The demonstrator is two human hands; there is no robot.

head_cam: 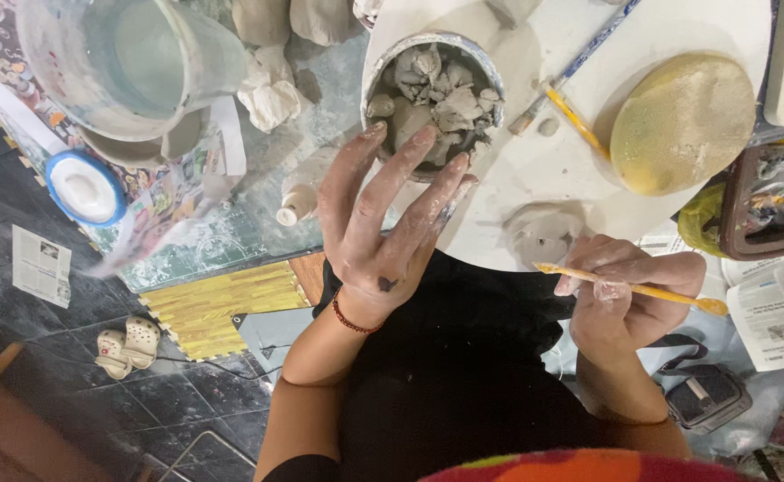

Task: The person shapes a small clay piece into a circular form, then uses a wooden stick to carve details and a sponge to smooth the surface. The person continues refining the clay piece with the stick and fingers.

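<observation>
looks early on: left hand (383, 223) has its grip released, fingers splayed over the clay-scrap tub (434, 94) on the round white worktop (535, 170), right hand (629, 299) clenched on a yellow modelling tool (633, 288), and the little clay lump (542, 230) barely shaped

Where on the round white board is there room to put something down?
Bare board lies between the bowl of clay scraps and the yellow sponge, below the paintbrush. Another bare strip runs along the top edge. Crowded: the near rim, where the left hand spreads, a small clay lump sits, and the right hand holds a yellow tool.
</observation>
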